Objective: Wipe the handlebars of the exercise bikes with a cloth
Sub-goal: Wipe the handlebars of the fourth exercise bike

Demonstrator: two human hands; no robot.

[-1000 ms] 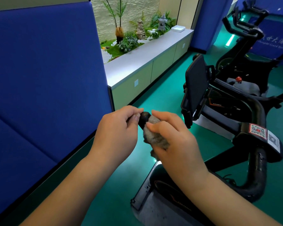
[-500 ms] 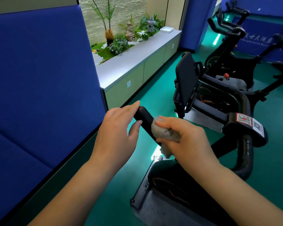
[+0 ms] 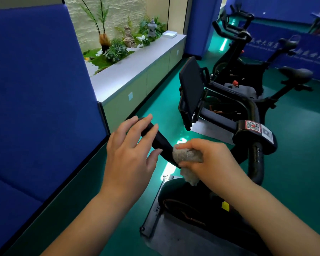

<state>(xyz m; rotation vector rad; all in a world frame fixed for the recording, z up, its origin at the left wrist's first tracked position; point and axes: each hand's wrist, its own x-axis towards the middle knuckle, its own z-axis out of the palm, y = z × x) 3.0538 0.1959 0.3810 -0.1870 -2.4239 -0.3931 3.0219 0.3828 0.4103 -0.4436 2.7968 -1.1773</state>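
1. R hand (image 3: 213,160): closed round a wadded grey cloth (image 3: 187,156), pressing it onto the black handlebar grip (image 3: 160,140). Fingers wrap over the bar; loose tail of cloth hangs below it.
2. L hand (image 3: 127,150): mostly open, fingers spread + lightly curved, laid over the grip's free end. Looks like resting/steadying contact, not a full wrap; thumb sits under the bar. Holds nothing else.
3. Landmark = the grip. Cloth sits on it at the inner part, toward the bend; L hand is at the outer tip; bare black stretch shows between the two hands.
4. Further along from the grip: bar curves round to the stem clamp w/ QR sticker (image 3: 253,126), then the other side grip (image 3: 256,163) drops down beyond R hand, untouched.
5. Behind the grip: tablet holder (image 3: 191,93) on the same bike. Well past it, 2nd bike's handlebars (image 3: 233,28) and saddles. Blue padded panel (image 3: 35,89) to the L of the grip, green floor below.
6. Step (judgement): mid-wipe on the near-bike L-side grip, cloth near the bend.
7. Next move prob needs: keep squeeze on cloth, run it along the curve toward the clamp, twisting to reach the underside; L hand only braces. Other grip + far bike not yet done.
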